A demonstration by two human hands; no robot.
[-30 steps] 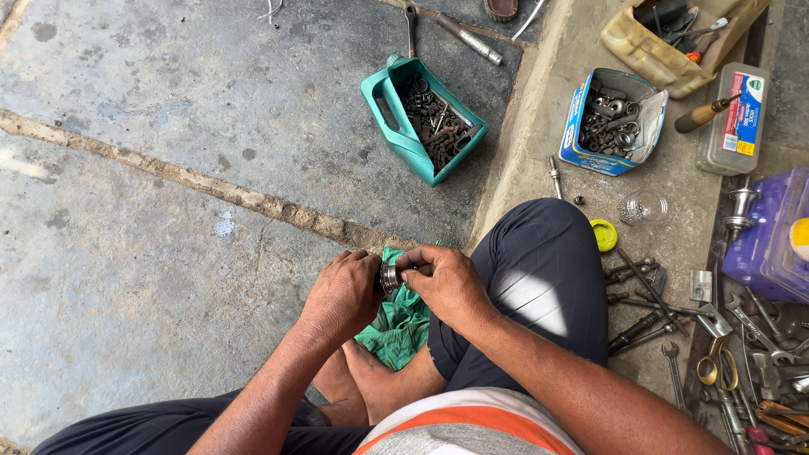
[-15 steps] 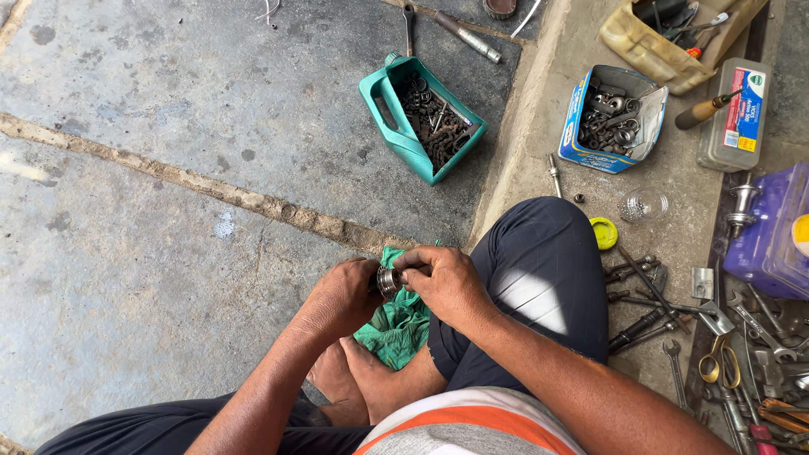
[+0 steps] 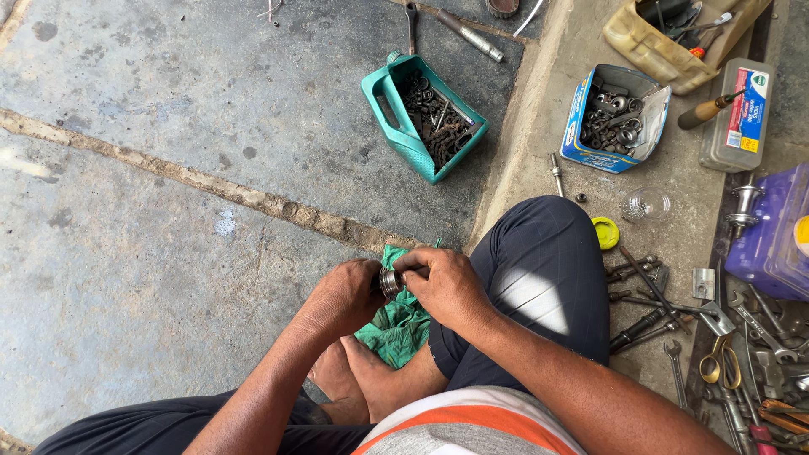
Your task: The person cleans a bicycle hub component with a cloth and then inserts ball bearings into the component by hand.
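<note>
I sit on a concrete floor with both hands together above my bare feet. My left hand (image 3: pixel 344 297) and my right hand (image 3: pixel 444 286) both grip a small round metal part (image 3: pixel 389 281), ring-shaped and shiny, held between them. A crumpled green cloth (image 3: pixel 396 324) lies under the hands, partly over my feet. My right knee in dark trousers (image 3: pixel 539 270) rises just right of the hands.
A cut-open green jug (image 3: pixel 396 118) of rusty hardware lies ahead. A blue box (image 3: pixel 581 118) of metal parts, a tan container (image 3: pixel 649 42), a purple box (image 3: pixel 775 244), a yellow cap (image 3: pixel 604 232) and several loose wrenches and tools (image 3: pixel 657 312) lie to the right.
Both hands have stayed together on the metal part with only small shifts of the fingers. The view has tilted slightly.
</note>
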